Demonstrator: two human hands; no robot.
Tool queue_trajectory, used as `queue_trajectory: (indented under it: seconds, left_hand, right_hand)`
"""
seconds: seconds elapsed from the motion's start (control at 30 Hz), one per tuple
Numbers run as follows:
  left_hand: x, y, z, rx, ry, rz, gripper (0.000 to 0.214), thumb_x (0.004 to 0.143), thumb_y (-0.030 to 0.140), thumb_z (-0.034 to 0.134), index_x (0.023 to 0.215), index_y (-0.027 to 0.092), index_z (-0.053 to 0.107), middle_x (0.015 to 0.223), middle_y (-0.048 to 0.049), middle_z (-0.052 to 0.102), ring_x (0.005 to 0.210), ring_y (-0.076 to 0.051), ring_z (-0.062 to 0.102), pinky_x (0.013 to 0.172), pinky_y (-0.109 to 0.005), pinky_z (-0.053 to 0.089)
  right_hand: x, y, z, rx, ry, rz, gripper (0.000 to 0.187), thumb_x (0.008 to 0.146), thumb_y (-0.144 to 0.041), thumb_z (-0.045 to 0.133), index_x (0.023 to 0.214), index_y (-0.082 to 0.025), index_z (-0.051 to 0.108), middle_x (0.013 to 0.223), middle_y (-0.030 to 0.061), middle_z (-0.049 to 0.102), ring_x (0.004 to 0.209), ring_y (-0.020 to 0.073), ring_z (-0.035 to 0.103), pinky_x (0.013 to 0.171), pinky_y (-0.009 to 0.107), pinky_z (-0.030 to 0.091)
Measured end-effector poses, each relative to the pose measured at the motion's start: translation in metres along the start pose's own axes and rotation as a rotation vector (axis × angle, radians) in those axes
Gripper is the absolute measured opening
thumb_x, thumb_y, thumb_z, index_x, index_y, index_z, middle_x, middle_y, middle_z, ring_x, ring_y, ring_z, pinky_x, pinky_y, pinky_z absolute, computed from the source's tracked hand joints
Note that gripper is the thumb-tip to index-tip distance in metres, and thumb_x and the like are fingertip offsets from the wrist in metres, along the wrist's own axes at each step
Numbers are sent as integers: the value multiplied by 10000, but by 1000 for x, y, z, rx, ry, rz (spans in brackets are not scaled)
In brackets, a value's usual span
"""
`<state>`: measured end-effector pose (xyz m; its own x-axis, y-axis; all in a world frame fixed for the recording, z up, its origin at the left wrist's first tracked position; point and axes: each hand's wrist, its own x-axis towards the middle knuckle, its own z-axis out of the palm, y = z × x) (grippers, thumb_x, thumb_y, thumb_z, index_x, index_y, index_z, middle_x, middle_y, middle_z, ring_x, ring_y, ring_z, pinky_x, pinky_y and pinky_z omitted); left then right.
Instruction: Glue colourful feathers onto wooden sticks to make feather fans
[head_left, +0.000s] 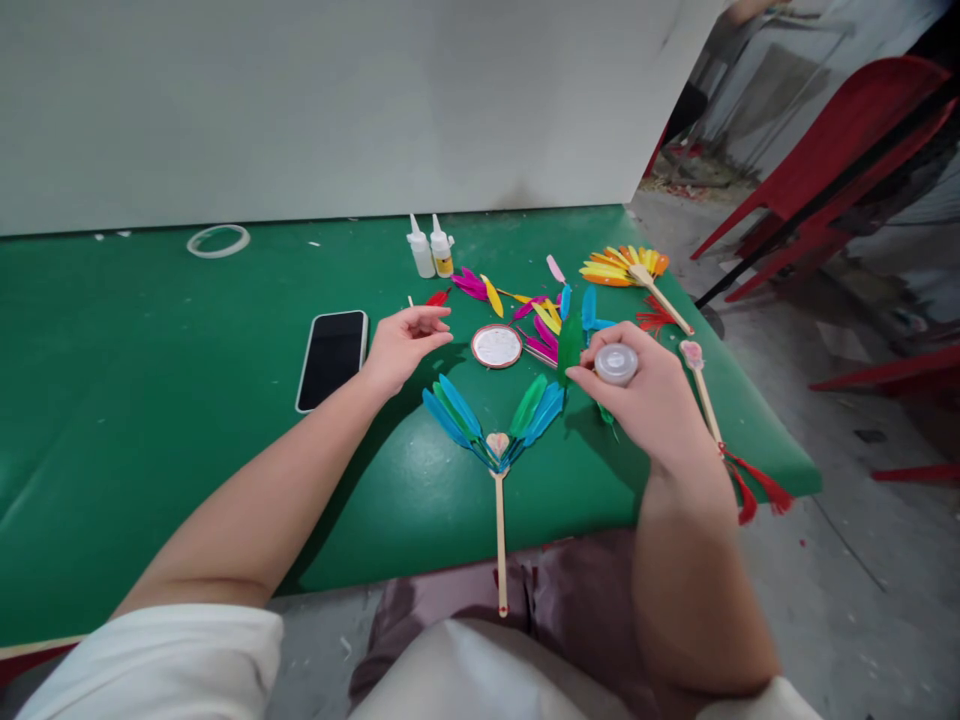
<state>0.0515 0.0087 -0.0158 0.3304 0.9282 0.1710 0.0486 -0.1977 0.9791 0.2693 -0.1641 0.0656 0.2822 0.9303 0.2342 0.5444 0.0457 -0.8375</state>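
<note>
My left hand (409,345) hovers over the table with thumb and fingers apart, nothing in it, between the phone and a round white disc with a red rim (496,346). In my right hand (637,390) is a small plastic bottle (616,364), its round base facing me. The same hand pinches a green feather (570,345) between thumb and fingers. Below and between my hands lies a fan with a wooden stick handle (501,545); blue and green feathers (454,410) spread from both sides of its pink heart-shaped middle. Its handle reaches past the table's front edge.
Two glue bottles (431,250) stand at the back. Loose magenta and yellow feathers (544,325) lie mid-table. A finished-looking yellow-orange feather fan (622,268) and a bare stick with red tassels (705,405) lie right. A phone (332,360) and tape ring (217,241) lie left.
</note>
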Motion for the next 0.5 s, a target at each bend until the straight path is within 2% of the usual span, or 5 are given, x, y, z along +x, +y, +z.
queue_trajectory:
  seconds: [0.3, 0.5]
  left_hand:
    - [-1, 3, 0, -77, -3, -87, 370, 598, 171, 746, 956, 131, 663, 838, -68, 714, 830, -197, 669, 817, -364, 539]
    - [-1, 1, -1, -132, -54, -120, 493, 591, 169, 754, 1067, 157, 626, 1046, -87, 678, 989, -220, 633, 927, -390, 492]
  right_hand:
    - [0, 1, 0, -4, 3, 0, 172, 705, -251, 653, 767, -218, 497, 748, -24, 576, 670, 129, 541, 602, 259, 421]
    - [0, 0, 0, -9, 4, -2, 166, 708, -243, 650, 766, -218, 496, 746, -27, 574, 667, 125, 536, 608, 256, 419]
